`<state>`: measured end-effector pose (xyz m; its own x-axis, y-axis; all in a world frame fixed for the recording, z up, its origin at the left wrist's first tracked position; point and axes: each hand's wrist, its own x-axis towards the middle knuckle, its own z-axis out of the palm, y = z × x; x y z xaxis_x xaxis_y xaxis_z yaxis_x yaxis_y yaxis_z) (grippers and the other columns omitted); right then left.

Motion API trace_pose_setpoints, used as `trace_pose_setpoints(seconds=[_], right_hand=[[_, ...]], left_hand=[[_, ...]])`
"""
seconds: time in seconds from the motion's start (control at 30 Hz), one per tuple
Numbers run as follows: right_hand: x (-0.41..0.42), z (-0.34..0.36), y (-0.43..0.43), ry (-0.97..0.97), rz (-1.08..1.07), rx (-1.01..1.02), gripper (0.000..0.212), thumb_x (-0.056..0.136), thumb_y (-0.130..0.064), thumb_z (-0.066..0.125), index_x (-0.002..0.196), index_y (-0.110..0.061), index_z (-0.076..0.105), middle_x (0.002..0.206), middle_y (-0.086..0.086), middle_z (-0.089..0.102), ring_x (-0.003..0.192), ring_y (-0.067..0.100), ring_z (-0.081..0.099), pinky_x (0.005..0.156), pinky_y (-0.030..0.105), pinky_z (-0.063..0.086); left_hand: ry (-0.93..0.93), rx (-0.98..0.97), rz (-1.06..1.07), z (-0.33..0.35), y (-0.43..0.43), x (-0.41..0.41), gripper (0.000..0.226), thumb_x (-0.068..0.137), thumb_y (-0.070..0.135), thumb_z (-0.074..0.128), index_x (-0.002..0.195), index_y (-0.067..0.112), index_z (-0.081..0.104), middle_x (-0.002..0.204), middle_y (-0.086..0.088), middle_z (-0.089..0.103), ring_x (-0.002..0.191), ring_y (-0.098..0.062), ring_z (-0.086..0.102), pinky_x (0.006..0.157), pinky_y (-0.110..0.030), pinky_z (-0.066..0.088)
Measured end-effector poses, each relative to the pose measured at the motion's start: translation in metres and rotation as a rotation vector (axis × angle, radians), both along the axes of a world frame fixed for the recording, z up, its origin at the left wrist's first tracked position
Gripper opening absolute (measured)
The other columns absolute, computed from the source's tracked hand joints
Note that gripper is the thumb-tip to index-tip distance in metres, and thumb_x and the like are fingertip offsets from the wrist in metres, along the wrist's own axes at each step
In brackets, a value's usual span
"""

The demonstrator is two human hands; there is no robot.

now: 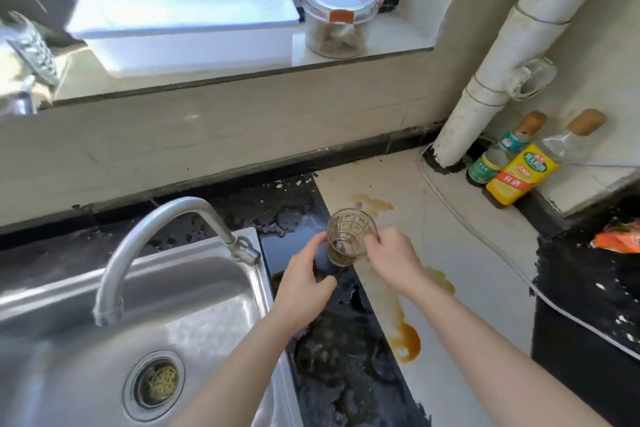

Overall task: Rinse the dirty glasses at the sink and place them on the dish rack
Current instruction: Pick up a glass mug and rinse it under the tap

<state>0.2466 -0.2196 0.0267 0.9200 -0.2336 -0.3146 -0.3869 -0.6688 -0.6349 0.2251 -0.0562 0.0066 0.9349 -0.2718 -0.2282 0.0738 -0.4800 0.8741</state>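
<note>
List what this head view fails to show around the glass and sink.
Head view:
1. Left hand grip on glass: fingertips hidden by the hand itself.
2. Metal item: blurred, cut off by left edge.
3. Orange packet: cut off by right edge.
4. Bottle labels: too small to read.
5. Jar contents: blurred through its wall.
</note>
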Motion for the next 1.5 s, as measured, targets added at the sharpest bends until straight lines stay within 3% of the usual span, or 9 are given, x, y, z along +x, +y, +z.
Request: trace_pose_setpoints(seconds=[0.1,0.17,0.3,0.43,0.6,0.77,0.93,1.17,1.5], right_hand=[[-0.017,0.014,0.021,0.018,0.186,0.017,0.031,0.096,-0.019,0.04,0.069,-0.006,0.05,0.068,0.014,0.056,0.067,0.028,0.055,0.058,0.033,0.036],[-0.027,0.023,0.039,0.065,0.328,0.004,0.03,0.097,-0.021,0.04,0.071,-0.008,0.048,0.067,0.007,0.051,0.065,0.024,0.051,0.058,0.033,0.034],[-0.043,0.036,0.091,0.079,0.61,-0.082,0.029,0.097,-0.025,0.043,0.083,-0.008,0.06,0.076,0.001,0.063,0.07,0.018,0.056,0.064,0.034,0.043],[-0.056,0.033,0.144,0.06,0.685,-0.1,0.03,0.097,-0.022,0.048,0.069,-0.022,0.057,0.069,-0.008,0.057,0.065,0.006,0.051,0.056,0.025,0.04],[-0.064,0.02,0.187,-0.008,0.645,-0.092,0.018,0.093,-0.026,0.06,0.092,-0.012,0.073,0.064,-0.016,0.051,0.06,-0.003,0.047,0.054,0.013,0.031],[-0.053,0.003,0.202,-0.054,0.225,0.13,0.024,0.09,-0.032,0.063,0.098,-0.013,0.073,0.084,-0.001,0.07,0.073,0.01,0.061,0.071,0.03,0.05],[-0.015,-0.016,0.206,-0.062,0.23,-0.321,0.042,0.091,-0.03,0.058,0.128,-0.011,0.05,0.122,0.008,0.052,0.111,0.027,0.054,0.085,0.039,0.047],[0.008,-0.037,0.222,-0.094,0.53,-0.927,0.03,0.094,-0.004,0.045,0.121,-0.008,0.056,0.109,0.007,0.065,0.102,0.025,0.063,0.074,0.032,0.048],[0.009,-0.03,0.227,-0.101,0.698,-0.992,0.026,0.092,0.001,0.045,0.108,-0.014,0.059,0.11,0.006,0.062,0.098,0.026,0.066,0.07,0.032,0.042]], left_hand=[[0.026,-0.044,0.117,0.003,0.036,-0.02,0.061,0.092,0.004,0.042,0.143,0.037,0.035,0.144,0.018,0.039,0.13,-0.005,0.041,0.106,-0.031,0.04],[0.024,-0.09,0.189,0.008,0.063,-0.029,0.051,0.099,0.011,0.038,0.144,0.036,0.034,0.148,0.02,0.035,0.137,0.0,0.03,0.114,-0.029,0.029],[0.065,-0.191,0.163,0.026,0.119,-0.043,0.039,0.102,0.036,0.034,0.14,0.037,0.041,0.138,0.03,0.039,0.128,0.014,0.032,0.105,-0.013,0.022],[-0.056,0.111,0.024,0.021,0.175,-0.055,0.023,0.1,0.035,0.039,0.106,0.024,0.058,0.103,0.009,0.062,0.101,-0.01,0.057,0.09,-0.028,0.043],[-0.038,0.312,-0.108,0.024,0.22,-0.073,0.031,0.099,0.038,0.041,0.081,0.014,0.048,0.079,-0.001,0.056,0.078,-0.022,0.052,0.069,-0.035,0.036],[0.065,0.297,0.035,0.011,0.24,-0.089,0.04,0.101,0.038,0.036,0.095,0.006,0.058,0.092,-0.006,0.063,0.09,-0.026,0.057,0.075,-0.034,0.038],[0.274,-0.033,0.245,-0.002,0.252,-0.099,0.036,0.101,0.035,0.038,0.101,0.009,0.063,0.073,0.006,0.054,0.067,-0.011,0.052,0.075,-0.032,0.045],[0.213,-0.047,0.267,-0.01,0.257,-0.099,0.032,0.1,0.035,0.041,0.073,0.025,0.056,0.06,0.014,0.048,0.056,-0.004,0.045,0.058,-0.026,0.036],[0.185,-0.014,0.333,-0.011,0.259,-0.098,0.031,0.1,0.031,0.044,0.071,0.027,0.055,0.057,0.016,0.049,0.057,0.002,0.048,0.059,-0.021,0.039]])
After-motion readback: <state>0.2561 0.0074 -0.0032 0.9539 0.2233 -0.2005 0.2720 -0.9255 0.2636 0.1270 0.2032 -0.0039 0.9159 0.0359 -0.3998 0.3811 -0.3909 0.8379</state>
